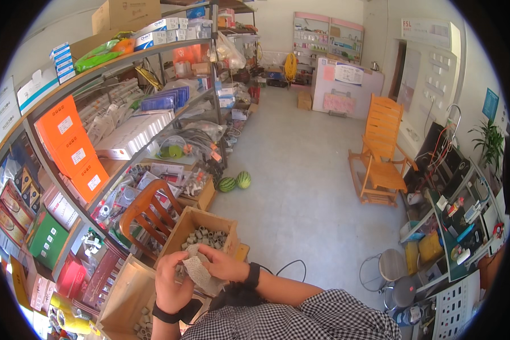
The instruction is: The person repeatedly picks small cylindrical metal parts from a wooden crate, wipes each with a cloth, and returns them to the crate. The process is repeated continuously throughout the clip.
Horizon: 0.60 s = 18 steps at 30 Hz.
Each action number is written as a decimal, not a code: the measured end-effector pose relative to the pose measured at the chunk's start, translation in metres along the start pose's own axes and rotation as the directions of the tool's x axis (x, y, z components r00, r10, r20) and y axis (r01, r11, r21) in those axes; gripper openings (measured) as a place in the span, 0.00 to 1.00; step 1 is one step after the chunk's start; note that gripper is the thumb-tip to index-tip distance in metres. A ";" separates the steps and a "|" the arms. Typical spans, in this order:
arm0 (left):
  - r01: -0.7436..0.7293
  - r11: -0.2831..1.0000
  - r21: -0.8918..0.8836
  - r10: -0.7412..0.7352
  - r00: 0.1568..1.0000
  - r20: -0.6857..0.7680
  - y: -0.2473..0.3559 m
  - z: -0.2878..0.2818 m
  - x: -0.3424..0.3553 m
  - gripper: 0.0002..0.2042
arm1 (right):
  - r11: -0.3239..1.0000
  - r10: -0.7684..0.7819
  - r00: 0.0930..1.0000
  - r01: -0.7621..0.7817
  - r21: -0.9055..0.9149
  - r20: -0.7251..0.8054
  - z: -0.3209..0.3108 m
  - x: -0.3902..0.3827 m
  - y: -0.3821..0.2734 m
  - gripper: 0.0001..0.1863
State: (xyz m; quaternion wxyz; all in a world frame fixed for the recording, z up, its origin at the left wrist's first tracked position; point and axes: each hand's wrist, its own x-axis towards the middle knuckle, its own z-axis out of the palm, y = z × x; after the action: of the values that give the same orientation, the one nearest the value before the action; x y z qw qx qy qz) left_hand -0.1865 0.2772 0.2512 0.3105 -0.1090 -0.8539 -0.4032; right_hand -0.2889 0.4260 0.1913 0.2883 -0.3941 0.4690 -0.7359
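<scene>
Cloth (198, 272), or some rough grey-beige material similar to it, is between the two hands, above the near part of an open wooden box (207, 214). The left hand (173, 282) grasps one side of it and the right hand (225, 265) pinches the other; probably both hold it so that its surface stays turned to the eyes. Its underside and most of the fingertips are hidden, so I cannot tell whether something more is inside the grip. Below the right hand, a dark shape (232, 296) is too unclear to be named. At the left, a second box (119, 294) contains small fittings (145, 326), but the lower edge of the view cuts it. Beyond the hands, the first box contains grey pipe fittings (209, 237), perhaps left loose there for easy reach; what supports this box is mostly covered. Behind it stands a slatted chair (153, 209), its seat hidden. Farther, two watermelons (236, 182) lie on the floor beside the crowded shelf (136, 56), maybe to be out of the walking way. A wooden rocking chair (382, 150) faces inward, and the goods in the far display cabinet (327, 37) are too small to distinguish.
</scene>
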 end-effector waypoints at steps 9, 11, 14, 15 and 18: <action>-0.005 0.996 -0.089 0.005 1.000 -0.001 0.007 0.001 0.007 0.29 | 0.997 0.021 1.000 -0.021 0.075 0.012 -0.008 -0.004 -0.014 0.23; -0.012 0.999 -0.046 0.011 1.000 -0.027 0.009 0.001 0.010 0.29 | 1.000 -0.011 0.999 0.010 -0.026 -0.045 -0.005 -0.006 -0.012 0.22; -0.088 0.990 0.114 0.087 0.996 0.013 0.011 -0.004 0.013 0.27 | 0.996 -0.018 0.994 0.009 -0.084 -0.109 -0.004 -0.008 -0.009 0.22; -0.111 0.987 0.113 0.109 0.994 0.026 0.011 -0.004 0.014 0.27 | 0.997 -0.038 0.993 0.029 -0.074 -0.109 -0.004 -0.008 -0.008 0.21; -0.174 0.980 0.092 0.169 0.984 0.064 0.012 -0.004 0.015 0.26 | 0.973 0.129 0.974 -0.087 0.216 -0.189 -0.005 -0.006 -0.008 0.21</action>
State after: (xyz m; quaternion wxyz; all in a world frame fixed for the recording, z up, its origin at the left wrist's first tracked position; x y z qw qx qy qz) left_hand -0.1914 0.2815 0.2699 0.3251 -0.1781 -0.8683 -0.3297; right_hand -0.2909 0.4359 0.1955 0.3183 -0.2592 0.4377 -0.8000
